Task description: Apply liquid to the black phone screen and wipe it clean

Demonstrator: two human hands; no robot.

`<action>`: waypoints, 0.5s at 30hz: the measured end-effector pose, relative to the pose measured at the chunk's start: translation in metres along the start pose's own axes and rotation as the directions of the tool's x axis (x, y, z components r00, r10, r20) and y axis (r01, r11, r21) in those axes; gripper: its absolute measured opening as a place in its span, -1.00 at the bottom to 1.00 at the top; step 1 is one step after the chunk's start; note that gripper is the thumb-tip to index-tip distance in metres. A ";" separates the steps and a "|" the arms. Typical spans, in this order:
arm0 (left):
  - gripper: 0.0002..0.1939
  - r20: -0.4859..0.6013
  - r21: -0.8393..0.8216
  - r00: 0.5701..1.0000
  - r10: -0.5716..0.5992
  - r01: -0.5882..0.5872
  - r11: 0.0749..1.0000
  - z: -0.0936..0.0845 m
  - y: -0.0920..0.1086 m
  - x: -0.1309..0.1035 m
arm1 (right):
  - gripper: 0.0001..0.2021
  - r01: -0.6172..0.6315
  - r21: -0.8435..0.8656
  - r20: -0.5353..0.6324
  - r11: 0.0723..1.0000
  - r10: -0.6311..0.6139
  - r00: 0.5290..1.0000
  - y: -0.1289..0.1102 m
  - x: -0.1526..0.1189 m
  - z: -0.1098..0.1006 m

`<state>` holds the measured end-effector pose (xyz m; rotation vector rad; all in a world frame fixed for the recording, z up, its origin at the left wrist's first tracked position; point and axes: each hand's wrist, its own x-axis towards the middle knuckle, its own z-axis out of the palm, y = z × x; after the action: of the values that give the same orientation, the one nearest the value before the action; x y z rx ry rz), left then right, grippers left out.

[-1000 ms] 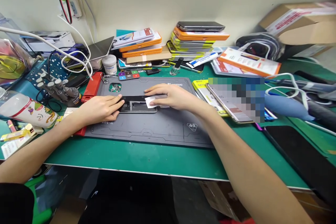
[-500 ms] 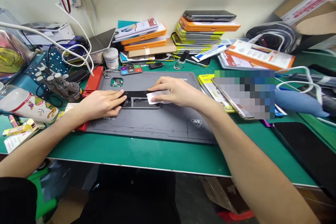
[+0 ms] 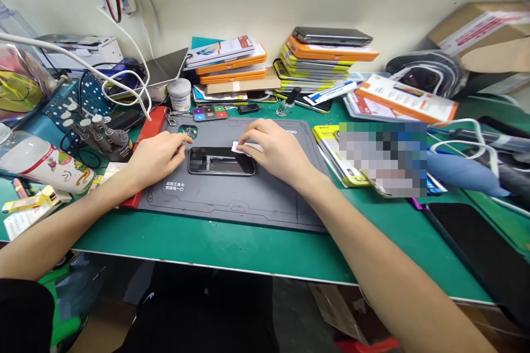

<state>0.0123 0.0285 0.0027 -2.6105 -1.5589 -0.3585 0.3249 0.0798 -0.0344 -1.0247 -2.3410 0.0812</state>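
Left hand [image 3: 159, 155]: half-open, fingers loosely bent, nothing visible in its grasp; beside the phone's left end, fingertips near the mat's recess. Right hand [image 3: 269, 149]: thumb and fingers pinched together on 1 small white slip [image 3: 236, 147], over the phone's right end.

Phone [image 3: 221, 162]: 1, dark and glossy, lying flat on the grey mat [image 3: 248, 207], between the 2 hands. Mat: on the green desk [image 3: 207, 240].

Containers:
- Recess [image 3: 188, 132] in the mat, green-bottomed; small silvery pieces within.
- White jar [image 3: 179, 94], upright behind the mat; contents hidden.
- Glass bottle [image 3: 286, 103], small, clear, black top; contents too small to tell.
- Black holder [image 3: 120, 146], left of the mat; grey-handled tools standing in it.
- Patterned bottle [image 3: 53, 168], tilted, at far left.
- Stacked flat boxes [image 3: 314, 69], orange and yellow-edged; dark device [image 3: 333, 36] on top.
- Cardboard box [image 3: 480, 36], at far right; contents hidden.
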 end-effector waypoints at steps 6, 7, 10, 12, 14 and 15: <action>-0.64 0.028 0.027 0.999 0.028 -0.028 0.999 0.004 -0.003 -0.001 | -0.68 0.211 -0.020 0.090 0.977 -0.208 0.974 -0.022 -0.002 0.002; -0.64 0.029 0.032 0.999 0.034 -0.035 0.999 0.005 -0.003 -0.001 | -0.67 0.214 -0.005 0.117 0.977 -0.212 0.970 -0.029 -0.001 0.003; -0.65 0.020 0.042 0.999 0.026 -0.027 0.999 0.008 -0.003 -0.001 | -0.59 0.215 0.032 0.188 0.976 -0.217 0.958 -0.051 0.002 0.008; -0.66 0.013 0.039 1.000 0.010 -0.010 0.999 0.008 -0.001 -0.001 | -0.54 0.225 0.034 0.230 0.974 -0.227 0.946 -0.061 0.007 0.012; -0.67 0.021 0.030 1.000 -0.014 0.014 0.999 0.007 0.001 -0.001 | -0.49 0.225 0.036 0.261 0.974 -0.227 0.938 -0.067 0.013 0.017; -0.68 0.031 0.024 0.999 -0.030 0.029 0.999 0.006 0.002 -0.001 | -0.48 0.219 0.036 0.269 0.975 -0.220 0.938 -0.069 0.015 0.019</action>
<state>0.0147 0.0276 -0.0038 -2.5907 -1.6026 -0.3009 0.2612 0.0449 -0.0238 -0.7820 -2.6882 0.1494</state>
